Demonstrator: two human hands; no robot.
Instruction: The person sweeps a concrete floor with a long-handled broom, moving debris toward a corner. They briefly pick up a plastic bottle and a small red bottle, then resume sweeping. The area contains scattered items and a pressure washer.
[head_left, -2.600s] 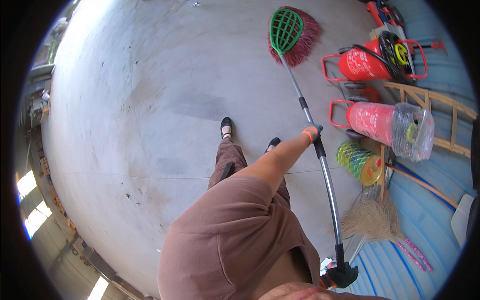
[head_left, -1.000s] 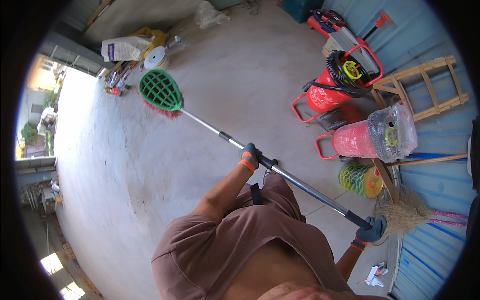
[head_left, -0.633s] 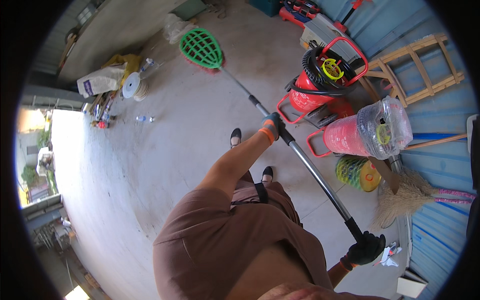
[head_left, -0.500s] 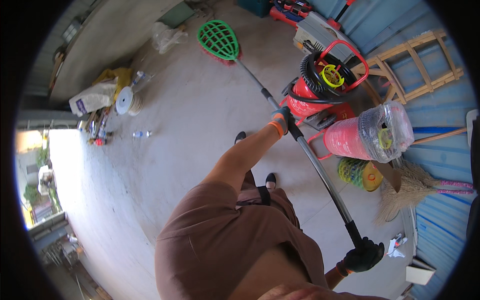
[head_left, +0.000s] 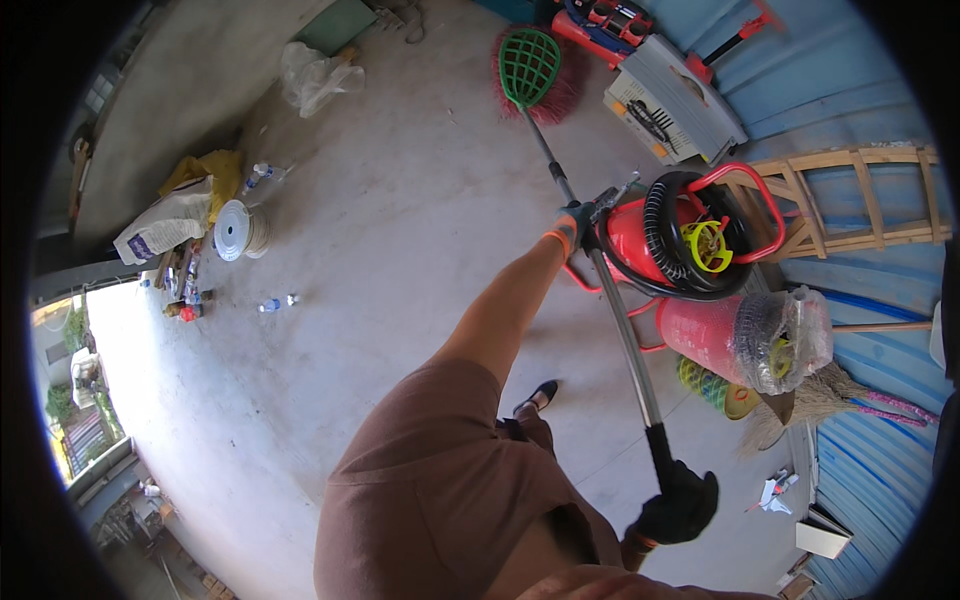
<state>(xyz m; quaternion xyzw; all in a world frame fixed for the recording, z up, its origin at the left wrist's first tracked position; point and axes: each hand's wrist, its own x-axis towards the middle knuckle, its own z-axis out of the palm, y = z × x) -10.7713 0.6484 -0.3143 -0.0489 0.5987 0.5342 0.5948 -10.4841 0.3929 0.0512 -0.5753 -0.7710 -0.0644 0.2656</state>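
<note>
A long-handled brush (head_left: 626, 342) slants across the view, gripped in both of my gloved hands. Its head is a green lattice (head_left: 530, 66) ringed with red bristles, at the far end near the floor; I cannot tell whether it touches. My left hand (head_left: 574, 221), in a dark glove with an orange cuff, closes round the middle of the pole beside the red wheeled extinguisher (head_left: 632, 240). Around the black grip at the near end, my right hand (head_left: 678, 506) is closed, in a black glove.
A second extinguisher (head_left: 690, 325), wrapped in plastic, stands right of the pole. Along the blue wall are a wooden ladder (head_left: 868, 196), straw brooms (head_left: 805, 405) and a grey-and-white box (head_left: 670, 100). Bottles, a cable spool (head_left: 232, 230) and a sack (head_left: 165, 220) lie left.
The brush head has swung right and farther away, toward the box by the wall. My right hand has shifted left with the grip. The whole view has turned somewhat.
</note>
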